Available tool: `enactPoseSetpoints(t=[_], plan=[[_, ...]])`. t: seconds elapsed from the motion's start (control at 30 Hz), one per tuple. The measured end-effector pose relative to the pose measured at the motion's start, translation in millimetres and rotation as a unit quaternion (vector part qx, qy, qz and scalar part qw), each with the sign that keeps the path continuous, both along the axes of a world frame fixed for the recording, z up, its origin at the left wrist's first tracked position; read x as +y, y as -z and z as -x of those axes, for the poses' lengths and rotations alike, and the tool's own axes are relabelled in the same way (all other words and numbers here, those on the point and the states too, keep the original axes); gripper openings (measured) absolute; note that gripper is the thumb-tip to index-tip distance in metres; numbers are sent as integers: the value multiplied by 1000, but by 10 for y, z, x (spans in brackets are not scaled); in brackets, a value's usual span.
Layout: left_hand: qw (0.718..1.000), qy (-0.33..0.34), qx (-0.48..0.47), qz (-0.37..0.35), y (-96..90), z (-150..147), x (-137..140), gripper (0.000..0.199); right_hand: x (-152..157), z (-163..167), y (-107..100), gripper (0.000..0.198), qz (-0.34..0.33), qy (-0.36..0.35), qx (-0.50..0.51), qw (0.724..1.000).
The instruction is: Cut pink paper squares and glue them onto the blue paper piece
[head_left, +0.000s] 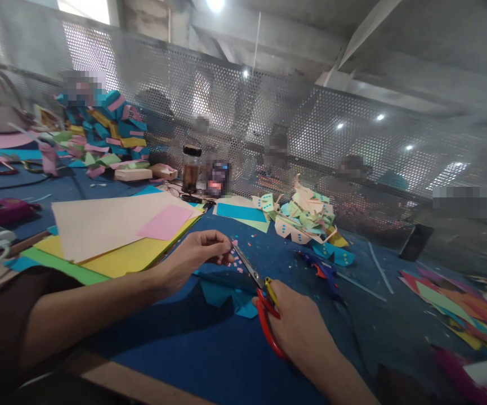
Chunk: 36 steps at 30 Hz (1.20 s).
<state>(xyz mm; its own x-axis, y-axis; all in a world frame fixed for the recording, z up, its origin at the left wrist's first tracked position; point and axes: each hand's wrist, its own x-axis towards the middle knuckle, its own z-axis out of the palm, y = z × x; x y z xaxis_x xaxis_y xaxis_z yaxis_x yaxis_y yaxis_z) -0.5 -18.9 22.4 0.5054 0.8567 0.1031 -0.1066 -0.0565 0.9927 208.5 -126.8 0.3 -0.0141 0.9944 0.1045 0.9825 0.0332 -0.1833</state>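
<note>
In the head view my right hand [296, 323] grips a pair of scissors [268, 326] with red handles and metal blades that point up and to the left. A small yellow piece shows by the fingers at the handle. My left hand [211, 248] is closed in a pinch at the blade tips; whatever is between its fingers is too small to make out. Tiny pink paper bits [238, 263] lie scattered under the blades. Below the scissors rests a folded blue paper piece [226, 295] with a zigzag edge.
Large paper sheets [112, 225] lie at left. A purple glue gun [321, 273] with a cable and a pile of cut paper shapes [306, 214] are on the right. A jar [191, 171] stands by the perforated metal screen [235, 118]. Coloured paper strips [458, 309] lie far right.
</note>
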Motion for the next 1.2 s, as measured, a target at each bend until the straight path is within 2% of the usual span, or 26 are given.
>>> enactPoseSetpoints(t=[0.63,0.87,1.2], plan=[[1000,-7,-2,8,-37,-13,-20,18,-4,-1,-4,11,-11,-5,0,1000],[1000,-7,-2,8,-38,-16,-21,19,7,-15,26,13,-47,-16,-2,999],[1000,-10,3,12,-57,-16,-28,18,-5,-2,1,10,-28,-11,-6,1000]])
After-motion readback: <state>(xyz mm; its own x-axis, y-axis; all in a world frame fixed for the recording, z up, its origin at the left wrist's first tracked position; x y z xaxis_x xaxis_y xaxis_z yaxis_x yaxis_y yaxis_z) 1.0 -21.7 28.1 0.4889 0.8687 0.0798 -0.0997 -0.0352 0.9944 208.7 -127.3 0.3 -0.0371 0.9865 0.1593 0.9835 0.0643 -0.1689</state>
